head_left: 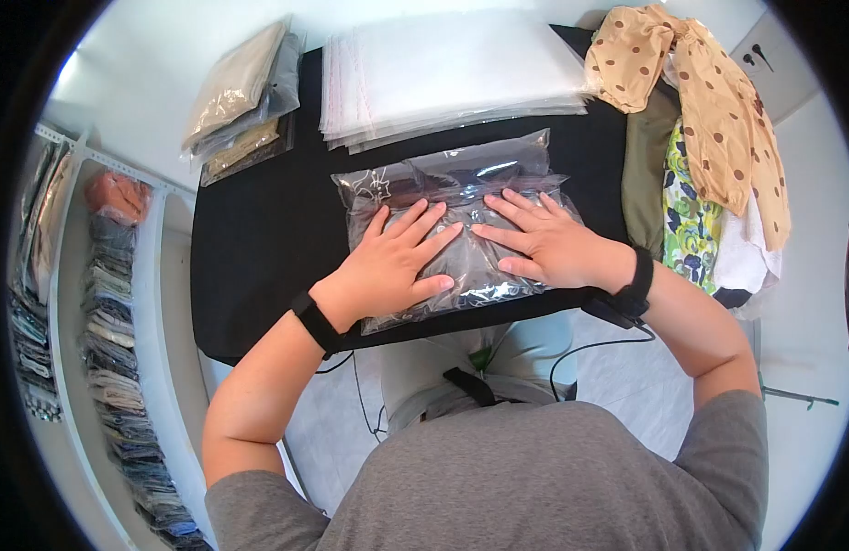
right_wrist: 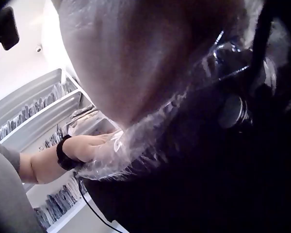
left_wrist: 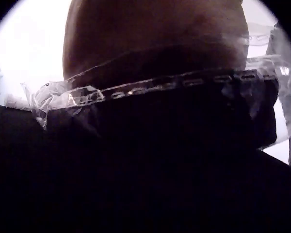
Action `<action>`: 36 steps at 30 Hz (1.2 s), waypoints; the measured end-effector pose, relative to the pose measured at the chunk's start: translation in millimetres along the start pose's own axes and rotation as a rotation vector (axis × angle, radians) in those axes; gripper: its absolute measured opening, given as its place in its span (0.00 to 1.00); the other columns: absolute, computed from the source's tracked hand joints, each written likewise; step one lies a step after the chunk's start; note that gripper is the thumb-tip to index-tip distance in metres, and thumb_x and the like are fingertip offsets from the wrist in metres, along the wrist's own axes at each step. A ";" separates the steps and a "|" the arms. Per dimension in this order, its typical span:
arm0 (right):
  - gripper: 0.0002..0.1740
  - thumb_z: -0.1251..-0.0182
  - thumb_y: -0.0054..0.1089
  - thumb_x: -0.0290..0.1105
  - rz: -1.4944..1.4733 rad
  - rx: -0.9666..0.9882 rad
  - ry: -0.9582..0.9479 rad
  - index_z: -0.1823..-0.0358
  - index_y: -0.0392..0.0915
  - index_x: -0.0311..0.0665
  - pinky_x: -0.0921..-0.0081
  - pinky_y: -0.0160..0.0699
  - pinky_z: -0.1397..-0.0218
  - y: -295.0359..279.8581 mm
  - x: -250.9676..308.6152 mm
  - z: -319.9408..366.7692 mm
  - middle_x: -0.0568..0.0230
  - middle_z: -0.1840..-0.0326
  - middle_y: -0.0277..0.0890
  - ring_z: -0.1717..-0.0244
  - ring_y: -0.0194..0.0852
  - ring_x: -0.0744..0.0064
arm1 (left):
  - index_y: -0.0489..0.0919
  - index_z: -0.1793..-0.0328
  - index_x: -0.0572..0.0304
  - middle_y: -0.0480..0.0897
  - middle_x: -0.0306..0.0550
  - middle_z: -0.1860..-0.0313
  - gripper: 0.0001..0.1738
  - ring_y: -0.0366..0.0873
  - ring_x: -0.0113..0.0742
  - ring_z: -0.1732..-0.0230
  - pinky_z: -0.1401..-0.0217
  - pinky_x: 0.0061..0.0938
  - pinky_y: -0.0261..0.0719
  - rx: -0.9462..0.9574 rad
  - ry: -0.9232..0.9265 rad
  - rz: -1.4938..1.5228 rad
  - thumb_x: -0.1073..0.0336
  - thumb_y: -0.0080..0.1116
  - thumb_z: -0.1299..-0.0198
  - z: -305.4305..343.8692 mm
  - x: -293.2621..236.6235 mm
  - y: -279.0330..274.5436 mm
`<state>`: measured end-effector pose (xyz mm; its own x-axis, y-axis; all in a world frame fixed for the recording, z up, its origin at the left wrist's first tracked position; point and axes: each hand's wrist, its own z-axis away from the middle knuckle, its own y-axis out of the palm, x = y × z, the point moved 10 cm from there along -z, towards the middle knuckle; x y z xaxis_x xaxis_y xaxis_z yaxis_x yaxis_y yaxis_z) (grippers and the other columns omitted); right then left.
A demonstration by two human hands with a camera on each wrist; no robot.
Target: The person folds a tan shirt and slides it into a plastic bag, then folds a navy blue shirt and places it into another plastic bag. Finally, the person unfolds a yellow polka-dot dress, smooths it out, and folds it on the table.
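A clear plastic bag (head_left: 443, 170) with dark folded contents lies flat near the front edge of the black table. My left hand (head_left: 397, 262) presses on its left half, fingers spread and straight. On its right half rests my right hand (head_left: 553, 243), palm down with the fingers extended. The bag's upper end lies beyond the fingertips. In the left wrist view the bag's edge (left_wrist: 184, 82) runs under the dark, close hand (left_wrist: 155, 39). Crinkled plastic (right_wrist: 136, 145) shows beneath the right hand (right_wrist: 131, 53) in the right wrist view, with the left hand (right_wrist: 87, 145) behind it.
A stack of clear empty bags (head_left: 452, 78) lies at the table's back. Packed bags (head_left: 236, 92) are at the back left. Dotted cloth (head_left: 718, 110) and other garments (head_left: 691, 211) hang over the right side. Shelves of packed items (head_left: 112, 349) stand at left; a cable (head_left: 590, 347) hangs in front.
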<state>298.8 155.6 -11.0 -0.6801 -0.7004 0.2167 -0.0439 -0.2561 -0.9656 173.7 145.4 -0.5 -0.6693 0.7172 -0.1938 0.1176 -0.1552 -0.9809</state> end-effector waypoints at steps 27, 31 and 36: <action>0.31 0.31 0.41 0.57 0.048 -0.004 -0.168 0.29 0.57 0.61 0.39 0.34 0.28 -10.8 -21.5 -24.3 0.60 0.22 0.42 0.22 0.34 0.51 | 0.56 0.26 0.53 0.50 0.59 0.25 0.44 0.43 0.56 0.23 0.28 0.61 0.42 0.038 0.014 0.054 0.37 0.50 0.42 -27.5 12.2 -0.8; 0.30 0.31 0.42 0.56 0.020 -0.003 -0.166 0.29 0.57 0.61 0.39 0.32 0.28 -10.8 -22.9 -25.1 0.60 0.23 0.43 0.22 0.35 0.51 | 0.57 0.26 0.53 0.51 0.58 0.25 0.43 0.43 0.56 0.24 0.29 0.61 0.43 0.029 0.017 0.054 0.37 0.51 0.42 -28.9 12.5 -1.1; 0.32 0.32 0.42 0.58 0.020 0.022 -0.165 0.28 0.55 0.61 0.40 0.30 0.27 -6.9 -24.0 -25.5 0.58 0.22 0.41 0.22 0.33 0.50 | 0.57 0.26 0.53 0.50 0.58 0.25 0.44 0.43 0.56 0.23 0.29 0.61 0.43 0.022 0.020 0.045 0.37 0.50 0.42 -27.9 13.2 0.8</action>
<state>296.8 191.1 -13.2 -0.5513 -0.8048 0.2200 -0.0147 -0.2543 -0.9670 185.4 173.6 -4.3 -0.6485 0.7228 -0.2387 0.1309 -0.2030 -0.9704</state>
